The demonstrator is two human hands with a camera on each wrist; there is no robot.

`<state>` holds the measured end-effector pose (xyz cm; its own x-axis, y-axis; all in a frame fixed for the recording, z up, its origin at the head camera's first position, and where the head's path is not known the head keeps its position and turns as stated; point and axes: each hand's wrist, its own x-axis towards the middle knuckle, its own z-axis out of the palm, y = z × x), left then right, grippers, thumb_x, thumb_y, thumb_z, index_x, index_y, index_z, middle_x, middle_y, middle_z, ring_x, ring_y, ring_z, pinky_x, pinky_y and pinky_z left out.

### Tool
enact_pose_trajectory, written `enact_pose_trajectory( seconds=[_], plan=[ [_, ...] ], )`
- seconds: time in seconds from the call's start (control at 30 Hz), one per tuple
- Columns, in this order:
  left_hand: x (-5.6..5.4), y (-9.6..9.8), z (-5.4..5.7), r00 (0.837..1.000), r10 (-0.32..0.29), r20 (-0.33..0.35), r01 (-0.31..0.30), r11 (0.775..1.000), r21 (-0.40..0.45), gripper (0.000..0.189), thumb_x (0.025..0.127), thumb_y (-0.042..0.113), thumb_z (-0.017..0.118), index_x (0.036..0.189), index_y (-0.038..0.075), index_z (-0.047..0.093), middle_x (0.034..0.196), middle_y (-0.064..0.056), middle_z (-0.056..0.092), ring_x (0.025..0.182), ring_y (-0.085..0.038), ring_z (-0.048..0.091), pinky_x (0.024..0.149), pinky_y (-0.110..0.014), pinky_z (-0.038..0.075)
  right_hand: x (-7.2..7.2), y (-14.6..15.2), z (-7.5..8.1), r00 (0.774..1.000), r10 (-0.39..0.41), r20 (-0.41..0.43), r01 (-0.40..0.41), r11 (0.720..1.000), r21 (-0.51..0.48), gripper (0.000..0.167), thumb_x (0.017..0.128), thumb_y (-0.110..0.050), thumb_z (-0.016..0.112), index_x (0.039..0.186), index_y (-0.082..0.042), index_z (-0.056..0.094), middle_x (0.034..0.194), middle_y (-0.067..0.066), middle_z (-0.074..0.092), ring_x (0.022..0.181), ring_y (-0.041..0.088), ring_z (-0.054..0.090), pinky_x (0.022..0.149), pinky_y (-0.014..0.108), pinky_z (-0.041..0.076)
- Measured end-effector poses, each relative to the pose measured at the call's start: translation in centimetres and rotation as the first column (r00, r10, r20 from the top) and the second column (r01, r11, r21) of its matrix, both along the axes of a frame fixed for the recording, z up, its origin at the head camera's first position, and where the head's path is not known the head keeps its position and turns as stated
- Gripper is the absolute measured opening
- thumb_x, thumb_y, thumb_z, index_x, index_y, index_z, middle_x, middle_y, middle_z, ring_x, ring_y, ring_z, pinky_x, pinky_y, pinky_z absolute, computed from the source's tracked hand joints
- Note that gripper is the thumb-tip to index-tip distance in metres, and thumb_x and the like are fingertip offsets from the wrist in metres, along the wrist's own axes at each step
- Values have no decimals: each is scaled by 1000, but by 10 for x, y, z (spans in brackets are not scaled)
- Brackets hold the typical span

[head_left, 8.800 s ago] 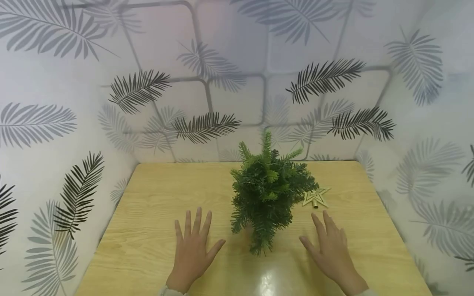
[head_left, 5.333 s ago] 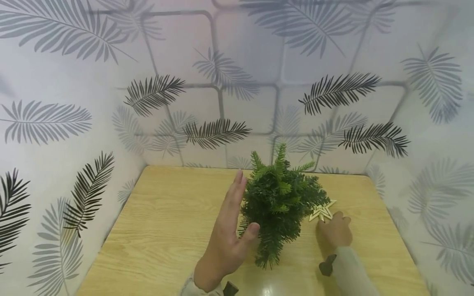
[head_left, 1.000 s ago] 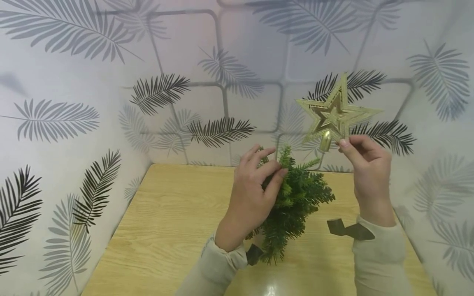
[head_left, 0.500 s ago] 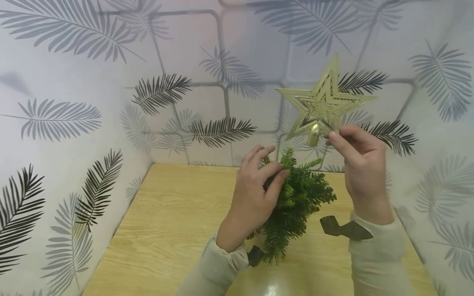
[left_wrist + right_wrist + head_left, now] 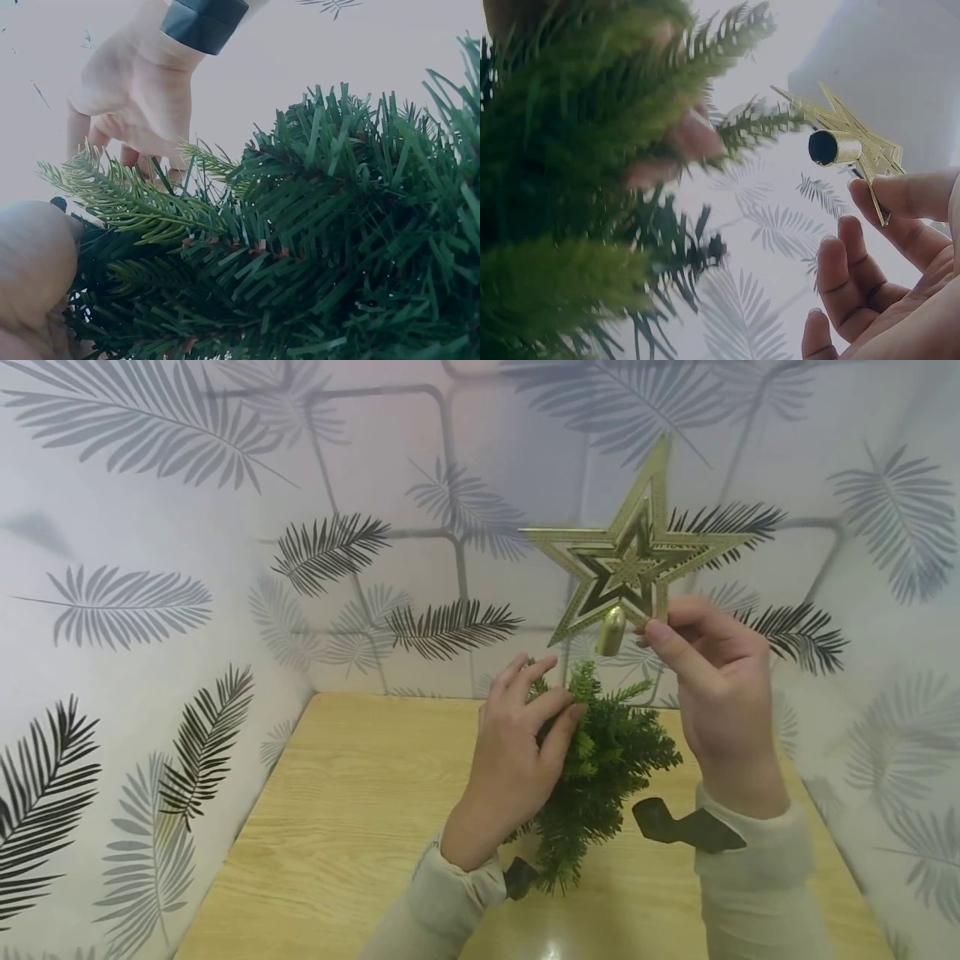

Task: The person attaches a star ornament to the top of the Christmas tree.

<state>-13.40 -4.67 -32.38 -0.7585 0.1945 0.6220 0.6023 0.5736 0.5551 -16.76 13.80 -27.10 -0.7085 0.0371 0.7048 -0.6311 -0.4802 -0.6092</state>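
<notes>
A small artificial Christmas tree [image 5: 622, 760] stands on the table. My left hand [image 5: 517, 735] is at its upper left, thumb and forefinger pinching the branches near the top; part of the tree is hidden behind it. In my right hand [image 5: 727, 693], thumb and forefinger pinch a gold star tree topper [image 5: 628, 570] by a lower point. The star is upright above the treetop and a little to its right, apart from it. From the right wrist view, the star's hollow socket [image 5: 836, 148] faces the branches. Dense green needles [image 5: 322, 225] fill the left wrist view.
The light wooden table [image 5: 360, 777] extends to a wall [image 5: 495, 460] printed with feather-like leaves. Dark straps [image 5: 686, 827] stick out from both wrists, the left one close to the tree's lower branches.
My right hand first picked the star up off the table, then carried it left toward the treetop. My left hand moved from the table to the tree's top and lately stays there.
</notes>
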Motion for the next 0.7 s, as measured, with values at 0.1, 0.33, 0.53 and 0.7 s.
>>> enact_pose_trajectory(
  seconds=[0.1, 0.33, 0.53, 0.7],
  plan=[
    [-1, 1, 1, 1000, 4, 3, -4, 1000, -7, 25, 107, 31, 59, 98, 15, 76, 151, -12, 54, 150, -35, 32, 111, -72, 30, 2, -3, 1, 1000, -14, -19, 15, 999, 40, 8, 92, 15, 68, 97, 12, 73, 94, 14, 70, 85, 21, 66, 82, 30, 54],
    [-4, 3, 1, 1000, 3, -5, -3, 1000, -22, 23, 106, 32, 60, 98, 17, 76, 150, -10, 55, 149, -35, 34, 108, -74, 32, 5, -4, -4, 999, -37, -35, 39, 997, 70, 10, 93, 16, 65, 98, 13, 73, 95, 13, 70, 87, 21, 66, 84, 30, 53],
    [-5, 1, 2, 1000, 2, -9, -2, 1000, -26, 24, 106, 32, 60, 96, 17, 75, 150, -9, 55, 149, -35, 35, 105, -75, 34, 4, -5, -2, 996, -66, -61, 73, 989, 127, 7, 94, 11, 68, 98, 11, 73, 97, 13, 70, 89, 21, 66, 86, 31, 52],
    [-5, -3, 3, 1000, 8, 0, -8, 1000, -30, 24, 107, 33, 59, 96, 18, 75, 150, -9, 56, 149, -35, 34, 104, -75, 35, 4, -10, -2, 988, -127, -84, 141, 969, 202, 5, 94, 11, 67, 96, 10, 72, 95, 11, 70, 90, 23, 62, 86, 32, 49]
  ],
)
